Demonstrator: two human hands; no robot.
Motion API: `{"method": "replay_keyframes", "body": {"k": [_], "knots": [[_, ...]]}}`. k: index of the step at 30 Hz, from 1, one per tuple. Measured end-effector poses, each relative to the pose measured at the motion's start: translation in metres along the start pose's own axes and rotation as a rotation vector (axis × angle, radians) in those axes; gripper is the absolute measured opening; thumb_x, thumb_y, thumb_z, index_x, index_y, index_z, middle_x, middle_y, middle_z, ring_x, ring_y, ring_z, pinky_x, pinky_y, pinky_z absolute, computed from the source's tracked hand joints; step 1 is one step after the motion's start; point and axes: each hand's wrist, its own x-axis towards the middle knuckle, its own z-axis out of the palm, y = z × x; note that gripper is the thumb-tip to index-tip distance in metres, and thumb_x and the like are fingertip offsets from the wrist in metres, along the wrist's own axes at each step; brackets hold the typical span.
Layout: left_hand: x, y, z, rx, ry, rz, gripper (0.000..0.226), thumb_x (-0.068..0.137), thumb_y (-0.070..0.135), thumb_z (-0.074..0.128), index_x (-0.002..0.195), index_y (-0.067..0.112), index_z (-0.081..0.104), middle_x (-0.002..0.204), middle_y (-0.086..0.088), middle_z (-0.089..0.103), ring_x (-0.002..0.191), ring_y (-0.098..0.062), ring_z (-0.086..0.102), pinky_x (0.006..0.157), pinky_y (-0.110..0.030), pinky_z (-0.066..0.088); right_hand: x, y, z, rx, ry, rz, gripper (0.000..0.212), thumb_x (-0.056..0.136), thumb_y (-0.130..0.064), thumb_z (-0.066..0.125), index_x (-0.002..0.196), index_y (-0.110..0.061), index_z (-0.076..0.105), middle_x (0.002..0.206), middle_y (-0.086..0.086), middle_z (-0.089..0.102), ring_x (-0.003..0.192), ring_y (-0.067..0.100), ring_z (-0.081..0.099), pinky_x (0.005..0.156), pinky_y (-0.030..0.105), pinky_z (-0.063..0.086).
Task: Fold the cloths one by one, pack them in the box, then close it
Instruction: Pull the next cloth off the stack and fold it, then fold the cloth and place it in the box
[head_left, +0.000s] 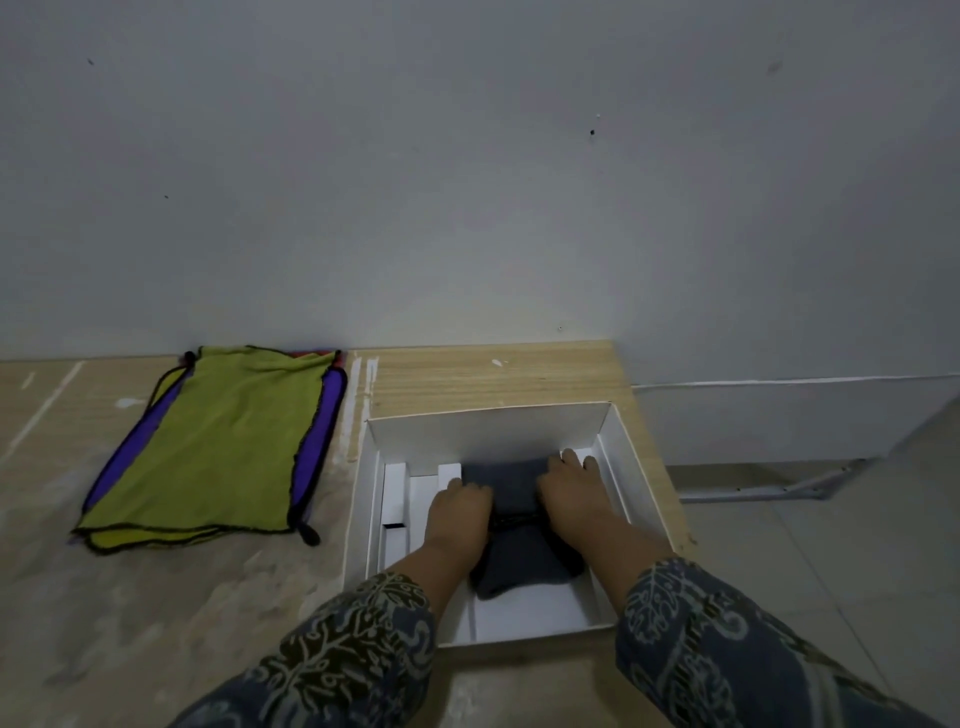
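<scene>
Covering the grey cloth (506, 483) in the white box (488, 426): left hand (460, 512), right hand (569, 491).

1. A plain grey-white wall (467, 182) fills the upper half. It bears a few small dark specks and one small hole right of middle.
2. The surface (104, 597) meets the wall along its far edge. Its left part is beige, mottled and worn, with pale streaks near the far left corner.
3. Its right part is a light wood-grain panel (493, 374), and white smears run along the seam between the two parts.
4. Beyond the surface's right edge lies a pale tiled floor (857, 571).
5. A white board (779, 421) stands along the foot of the wall there, with a grey metal bar (753, 492) low in front of it.
6. The light is dim, soft and even.
</scene>
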Motion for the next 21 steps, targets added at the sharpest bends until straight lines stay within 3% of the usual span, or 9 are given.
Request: {"method": "replay_keyframes", "body": {"k": [5, 10, 14, 18, 21], "knots": [[-0.003, -0.006, -0.018, -0.066, 0.047, 0.025, 0.023, 0.085, 0.008, 0.055, 0.108, 0.007, 0.055, 0.120, -0.013, 0.056, 0.114, -0.029, 0.049, 0.088, -0.035, 0.042, -0.005, 0.008, -0.016, 0.167, 0.042, 0.068, 0.020, 0.080, -0.016, 0.062, 0.100, -0.014, 0.062, 0.116, 0.010, 0.051, 0.113, 0.031, 0.040, 0.094, 0.041, 0.033], [-0.016, -0.026, -0.056, -0.263, 0.166, 0.047, 0.022, 0.083, 0.012, 0.059, 0.105, 0.009, 0.061, 0.112, -0.011, 0.062, 0.109, -0.027, 0.052, 0.090, -0.037, 0.046, -0.010, -0.004, -0.040, 0.485, 0.205, 0.085, 0.010, 0.082, -0.016, 0.057, 0.084, -0.009, 0.064, 0.096, 0.012, 0.060, 0.100, 0.029, 0.049, 0.077, 0.033, 0.042], [-0.036, -0.056, -0.083, -0.376, 0.311, 0.075, 0.020, 0.087, 0.018, 0.058, 0.106, 0.012, 0.061, 0.106, -0.006, 0.065, 0.104, -0.021, 0.054, 0.088, -0.031, 0.043, -0.010, -0.048, -0.069, 0.761, 0.295, 0.052, 0.008, 0.080, -0.013, 0.060, 0.074, -0.014, 0.064, 0.077, 0.001, 0.060, 0.079, 0.020, 0.057, 0.069, 0.027, 0.043], [-0.052, -0.104, -0.100, -0.469, 0.409, 0.081, 0.016, 0.087, 0.018, 0.058, 0.101, 0.014, 0.063, 0.099, -0.003, 0.067, 0.096, -0.018, 0.057, 0.084, -0.030, 0.047, -0.006, -0.107, -0.096, 0.893, 0.365, -0.035, 0.007, 0.083, -0.019, 0.061, 0.077, -0.017, 0.063, 0.078, -0.004, 0.062, 0.068, 0.007, 0.052, 0.061, 0.020, 0.039], [-0.063, -0.144, -0.110, -0.497, 0.461, 0.077, 0.015, 0.086, 0.016, 0.058, 0.100, 0.013, 0.064, 0.097, -0.004, 0.067, 0.092, -0.018, 0.058, 0.080, -0.024, 0.043, 0.001, -0.152, -0.112, 0.920, 0.420, -0.063, 0.008, 0.083, -0.019, 0.061, 0.079, -0.014, 0.065, 0.080, 0.000, 0.065, 0.070, 0.010, 0.053, 0.065, 0.024, 0.043]]}}
